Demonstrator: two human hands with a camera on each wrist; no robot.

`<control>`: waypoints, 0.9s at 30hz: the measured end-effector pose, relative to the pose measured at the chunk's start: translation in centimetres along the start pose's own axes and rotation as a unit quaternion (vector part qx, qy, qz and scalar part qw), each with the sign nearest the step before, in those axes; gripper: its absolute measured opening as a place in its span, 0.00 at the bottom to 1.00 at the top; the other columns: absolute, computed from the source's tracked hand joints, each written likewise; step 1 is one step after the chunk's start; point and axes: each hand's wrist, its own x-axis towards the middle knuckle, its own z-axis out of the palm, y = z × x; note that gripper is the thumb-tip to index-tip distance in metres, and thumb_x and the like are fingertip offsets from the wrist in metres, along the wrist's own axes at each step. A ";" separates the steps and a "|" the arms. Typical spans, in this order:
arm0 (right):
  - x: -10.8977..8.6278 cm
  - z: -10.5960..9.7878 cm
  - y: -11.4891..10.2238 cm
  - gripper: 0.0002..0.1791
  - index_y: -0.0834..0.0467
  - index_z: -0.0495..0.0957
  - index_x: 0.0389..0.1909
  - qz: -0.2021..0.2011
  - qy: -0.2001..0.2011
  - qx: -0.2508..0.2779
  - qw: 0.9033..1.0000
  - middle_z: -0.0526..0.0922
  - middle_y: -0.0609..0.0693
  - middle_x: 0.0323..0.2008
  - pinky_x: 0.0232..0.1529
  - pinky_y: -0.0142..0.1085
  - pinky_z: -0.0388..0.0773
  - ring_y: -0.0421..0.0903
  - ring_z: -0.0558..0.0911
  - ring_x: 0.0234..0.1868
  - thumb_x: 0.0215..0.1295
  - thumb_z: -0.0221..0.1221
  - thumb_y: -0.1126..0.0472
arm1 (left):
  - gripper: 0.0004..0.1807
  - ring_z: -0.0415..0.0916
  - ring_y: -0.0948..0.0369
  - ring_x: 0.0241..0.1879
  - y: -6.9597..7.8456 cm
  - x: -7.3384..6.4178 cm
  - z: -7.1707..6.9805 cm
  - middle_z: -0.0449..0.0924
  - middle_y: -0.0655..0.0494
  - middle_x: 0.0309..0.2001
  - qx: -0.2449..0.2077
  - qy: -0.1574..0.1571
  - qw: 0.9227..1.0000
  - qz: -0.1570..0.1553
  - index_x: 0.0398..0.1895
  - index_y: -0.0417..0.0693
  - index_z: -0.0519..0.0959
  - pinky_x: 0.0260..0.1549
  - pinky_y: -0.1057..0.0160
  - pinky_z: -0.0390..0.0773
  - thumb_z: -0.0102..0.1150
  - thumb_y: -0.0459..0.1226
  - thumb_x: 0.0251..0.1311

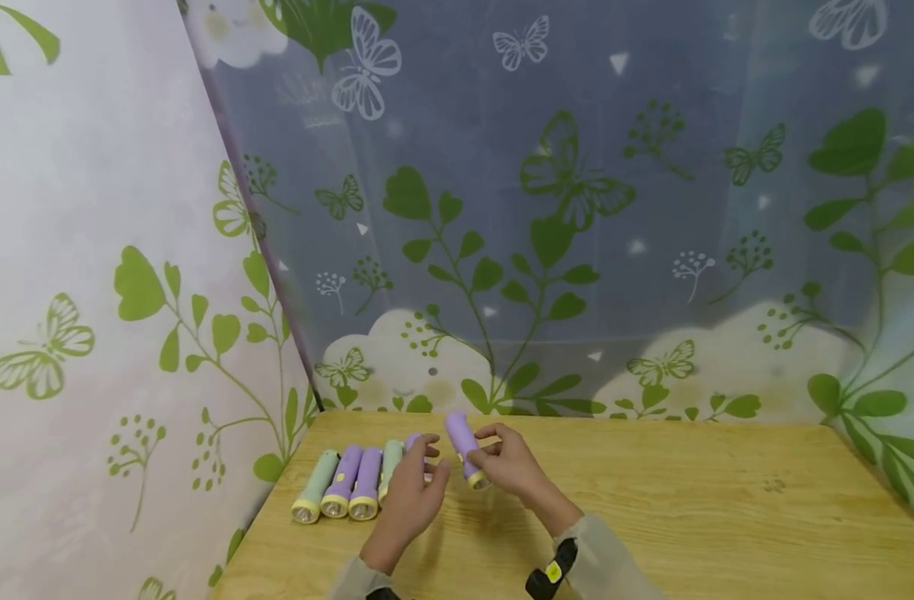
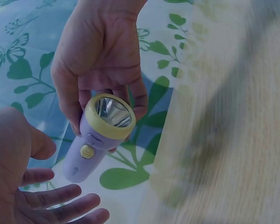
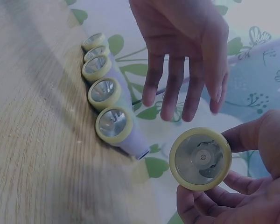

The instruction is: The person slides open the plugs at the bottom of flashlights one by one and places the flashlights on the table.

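Note:
My right hand pinches a purple flashlight between thumb and fingers, lifted off the tabletop, lens end towards me. In the left wrist view its yellow lens ring and round yellow button show. My left hand holds nothing; its fingers are spread and relaxed beside that flashlight, apart from it. Behind and left of the left hand several flashlights lie side by side, among them a green flashlight at the left end and a purple flashlight. The left hand partly hides the rightmost ones.
The row's lens ends face the near side, as the right wrist view shows with the nearest flashlight. Everything stands on a light wooden table. A patterned cloth wall rises behind the table, another cloth wall on its left.

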 end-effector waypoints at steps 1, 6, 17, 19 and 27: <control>-0.1 -0.1 -0.2 0.23 0.67 0.70 0.61 -0.002 -0.001 0.000 1.000 0.85 0.66 0.47 0.36 0.44 0.85 0.50 0.87 0.39 0.70 0.61 0.60 | 0.21 0.84 0.49 0.47 0.1 0.1 0.0 0.79 0.37 0.55 -0.002 0.004 1.000 0.000 0.67 0.41 0.68 0.39 0.58 0.84 0.50 0.37 0.75; -0.9 -0.5 -1.0 0.23 0.65 0.71 0.62 -0.010 0.003 0.001 1.000 0.86 0.65 0.47 0.38 0.45 0.85 0.49 0.87 0.39 0.70 0.61 0.59 | 0.21 0.84 0.50 0.46 0.5 0.8 -0.1 0.79 0.37 0.55 -0.049 0.001 0.998 -0.030 0.67 0.43 0.67 0.39 0.57 0.84 0.49 0.40 0.77; -2.2 -1.8 -1.3 0.22 0.64 0.71 0.60 -0.034 -0.004 0.030 0.999 0.85 0.65 0.49 0.42 0.48 0.86 0.49 0.87 0.43 0.71 0.61 0.59 | 0.25 0.80 0.48 0.51 2.3 2.2 0.3 0.73 0.36 0.61 -0.195 -0.014 0.976 -0.095 0.72 0.43 0.61 0.41 0.52 0.87 0.47 0.42 0.78; -2.4 -1.9 -1.4 0.21 0.64 0.72 0.60 -0.035 0.001 0.031 0.999 0.85 0.65 0.48 0.41 0.45 0.86 0.49 0.87 0.43 0.71 0.61 0.60 | 0.24 0.81 0.48 0.50 2.5 2.5 0.4 0.74 0.36 0.60 -0.203 -0.013 0.974 -0.098 0.72 0.43 0.61 0.41 0.52 0.87 0.47 0.41 0.78; -3.3 -2.3 -0.8 0.20 0.64 0.72 0.59 -0.040 0.011 0.031 0.999 0.86 0.65 0.49 0.41 0.41 0.85 0.49 0.87 0.44 0.71 0.62 0.62 | 0.24 0.82 0.46 0.49 3.1 2.8 0.8 0.73 0.35 0.60 -0.236 -0.023 0.966 -0.107 0.71 0.43 0.60 0.38 0.53 0.88 0.47 0.41 0.77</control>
